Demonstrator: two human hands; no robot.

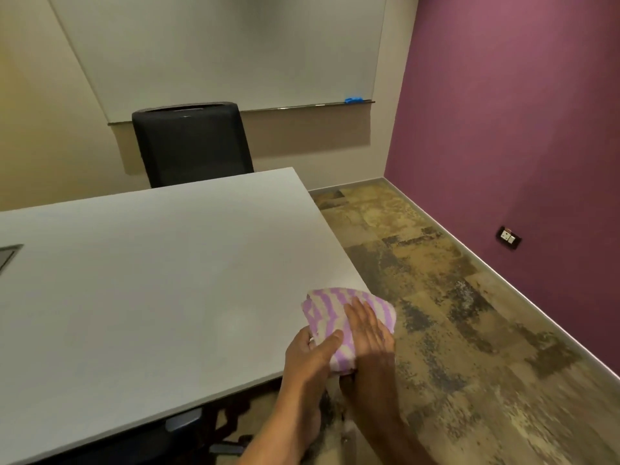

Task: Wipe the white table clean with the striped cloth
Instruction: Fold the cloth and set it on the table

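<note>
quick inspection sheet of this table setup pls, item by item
surface: white table with a grey inset panel at its left edge
job's things: striped cloth bunched at the near right corner
clutter: nothing seen
hands: left hand grips the cloth, thumb on top; right hand presses flat on it
cables: nothing seen
surroundings: black chair behind the table, whiteboard, purple wall with a socket
</note>
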